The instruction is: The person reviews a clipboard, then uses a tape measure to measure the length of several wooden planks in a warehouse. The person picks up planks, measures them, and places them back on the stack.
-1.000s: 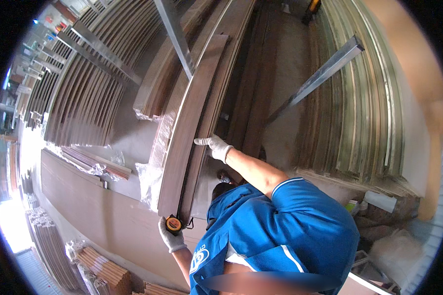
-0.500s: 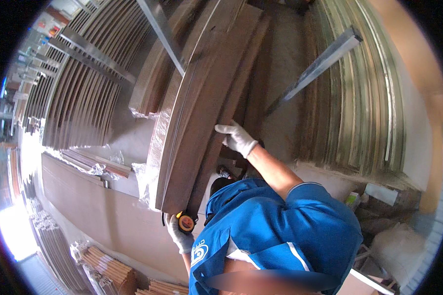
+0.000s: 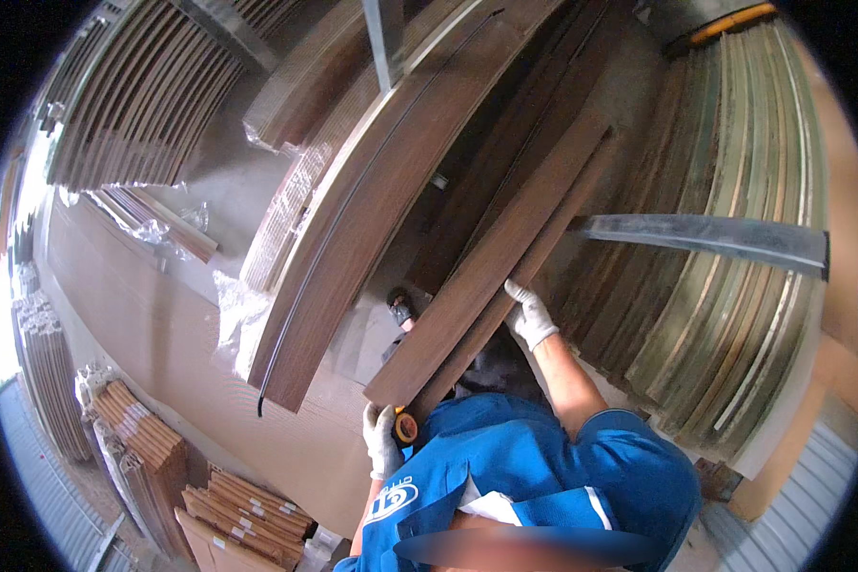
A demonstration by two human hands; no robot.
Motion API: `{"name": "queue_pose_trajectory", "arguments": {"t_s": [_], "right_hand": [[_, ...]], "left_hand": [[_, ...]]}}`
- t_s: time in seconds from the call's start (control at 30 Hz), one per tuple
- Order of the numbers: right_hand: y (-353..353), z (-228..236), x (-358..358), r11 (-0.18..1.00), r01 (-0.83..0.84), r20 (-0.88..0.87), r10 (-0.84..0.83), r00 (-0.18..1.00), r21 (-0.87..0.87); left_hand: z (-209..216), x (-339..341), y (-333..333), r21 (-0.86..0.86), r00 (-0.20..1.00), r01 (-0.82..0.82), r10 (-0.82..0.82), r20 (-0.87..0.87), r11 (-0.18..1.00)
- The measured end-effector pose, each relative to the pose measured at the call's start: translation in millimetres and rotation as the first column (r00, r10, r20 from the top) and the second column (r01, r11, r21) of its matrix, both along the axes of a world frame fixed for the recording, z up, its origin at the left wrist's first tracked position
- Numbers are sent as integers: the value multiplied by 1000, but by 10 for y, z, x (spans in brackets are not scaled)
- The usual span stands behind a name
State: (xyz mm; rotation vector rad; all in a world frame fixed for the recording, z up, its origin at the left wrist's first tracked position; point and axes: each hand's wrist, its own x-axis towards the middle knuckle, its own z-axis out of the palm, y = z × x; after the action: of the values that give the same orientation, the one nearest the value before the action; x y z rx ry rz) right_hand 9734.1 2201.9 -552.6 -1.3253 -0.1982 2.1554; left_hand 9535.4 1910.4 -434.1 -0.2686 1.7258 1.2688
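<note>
Against the leaning stacks of wood strips, the white-gloved right hand (image 3: 529, 317) grips the long dark-brown wooden board (image 3: 491, 276) mid-length while the gloved left hand (image 3: 382, 440) closes on a small orange-and-black object at its lower end, so the board seems mid-lift and probably needs steadying.

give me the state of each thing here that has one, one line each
left hand: gloved, closed around a small orange and black object at the near end of the plank
right hand: gloved, gripping the plank's edge farther up
dark brown plank: tilted, lifted off the stack
curved dark board: leaning, untouched
grey metal bar: lying across the greenish boards
</note>
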Motion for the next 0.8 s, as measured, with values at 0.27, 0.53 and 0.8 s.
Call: {"name": "queue_pose_trajectory", "arguments": {"t_s": [0.27,0.53,0.8], "right_hand": [[-145,-862,-31,986,-44,-1,44,999,-162],[173,-1509,-283,982,-143,-192,118,974,-124],[1229,-2272,-545,995,-96,-134,94,987,-8]], "left_hand": [[-500,143,-93,-225,977,-165,191,96,960],[-1409,53,-92,-269,952,-232,275,135,935],[-2640,-149,832,-51,982,-177,180,62,983]]}}
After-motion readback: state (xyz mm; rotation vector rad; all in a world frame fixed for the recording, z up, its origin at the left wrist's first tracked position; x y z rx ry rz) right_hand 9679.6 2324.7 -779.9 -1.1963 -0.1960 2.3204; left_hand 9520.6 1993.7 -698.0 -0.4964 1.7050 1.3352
